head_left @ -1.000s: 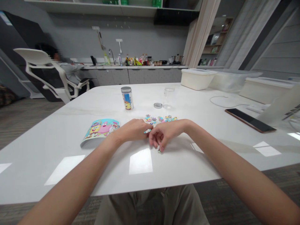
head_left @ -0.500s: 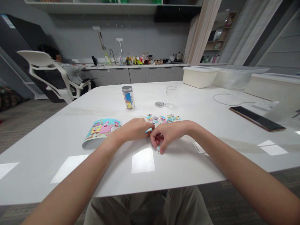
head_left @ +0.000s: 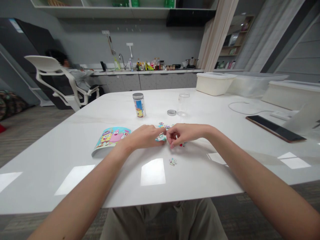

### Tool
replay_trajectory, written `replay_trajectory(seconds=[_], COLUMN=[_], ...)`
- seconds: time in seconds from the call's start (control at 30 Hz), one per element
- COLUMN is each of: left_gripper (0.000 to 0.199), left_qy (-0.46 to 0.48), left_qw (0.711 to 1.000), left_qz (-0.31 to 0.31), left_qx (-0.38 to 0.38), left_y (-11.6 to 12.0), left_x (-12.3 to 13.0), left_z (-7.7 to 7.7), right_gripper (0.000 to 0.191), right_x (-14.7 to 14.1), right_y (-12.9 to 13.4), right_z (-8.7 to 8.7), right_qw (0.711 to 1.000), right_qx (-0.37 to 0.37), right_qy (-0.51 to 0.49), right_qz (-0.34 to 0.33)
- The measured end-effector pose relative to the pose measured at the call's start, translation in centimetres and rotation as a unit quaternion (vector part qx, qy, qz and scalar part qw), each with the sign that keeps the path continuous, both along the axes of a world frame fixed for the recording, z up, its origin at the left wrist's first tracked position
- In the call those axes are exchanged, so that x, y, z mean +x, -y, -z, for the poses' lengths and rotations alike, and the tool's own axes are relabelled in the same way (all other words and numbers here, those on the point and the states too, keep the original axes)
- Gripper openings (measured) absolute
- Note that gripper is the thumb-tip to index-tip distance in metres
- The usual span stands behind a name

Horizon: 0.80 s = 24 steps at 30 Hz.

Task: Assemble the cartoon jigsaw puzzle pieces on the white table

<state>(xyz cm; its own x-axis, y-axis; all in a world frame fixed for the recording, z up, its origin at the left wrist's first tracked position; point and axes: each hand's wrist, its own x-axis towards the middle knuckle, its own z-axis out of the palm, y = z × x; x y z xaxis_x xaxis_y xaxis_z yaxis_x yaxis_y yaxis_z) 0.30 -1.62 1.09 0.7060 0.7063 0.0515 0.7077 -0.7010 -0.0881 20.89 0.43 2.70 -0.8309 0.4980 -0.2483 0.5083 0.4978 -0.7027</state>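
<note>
Both hands (head_left: 161, 135) hover around colourful puzzle pieces (head_left: 160, 137)

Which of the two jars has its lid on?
The labelled jar, on the left, topped by a silver lid. The see-through jar has none on top; a loose lid lies beside it.

Ceiling glare patches the tabletop (head_left: 75, 133); edges stretch

A glossy white table (head_left: 75, 133) bears colorful puzzle pieces (head_left: 161, 124) around and beyond the left hand (head_left: 147, 136) and right hand (head_left: 183, 132), partly hidden by them; a small puzzle bit (head_left: 172, 162) nearer the body; a curved cartoon sheet (head_left: 112, 137) to their left; beyond, a lidded jar (head_left: 139, 106), loose lid (head_left: 171, 112) and clear jar (head_left: 183, 105); rightward, a phone (head_left: 275, 128)
</note>
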Motion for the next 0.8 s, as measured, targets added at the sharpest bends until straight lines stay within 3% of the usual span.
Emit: replay_trajectory(seconds=[0.13, 0.2, 0.37, 0.8], left_gripper=[0.047, 0.047, 0.036, 0.034], left_qy=[-0.019, -0.034, -0.040, -0.015], left_qw=[0.998, 0.997, 0.997, 0.998], left_qz=[-0.051, -0.064, -0.060, -0.044], left_qx=[0.015, 0.002, -0.025, -0.031], left_y=[0.0, 0.0, -0.2, -0.2], left_x=[-0.4, -0.5, -0.4, 0.1], left_z=[-0.4, -0.4, -0.1, 0.0], right_gripper=[0.029, 0.040, 0.035, 0.008], right_x=[0.5, 0.5, 0.1, -0.3], right_y=[-0.8, -0.9, -0.5, -0.8], right_z=[0.6, 0.9, 1.4, 1.7], right_qw=[0.990, 0.985, 0.986, 0.986], right_qx=[0.130, 0.159, 0.144, 0.162], right_qy=[0.000, 0.025, 0.043, 0.020], right_qz=[0.062, 0.070, 0.072, 0.046])
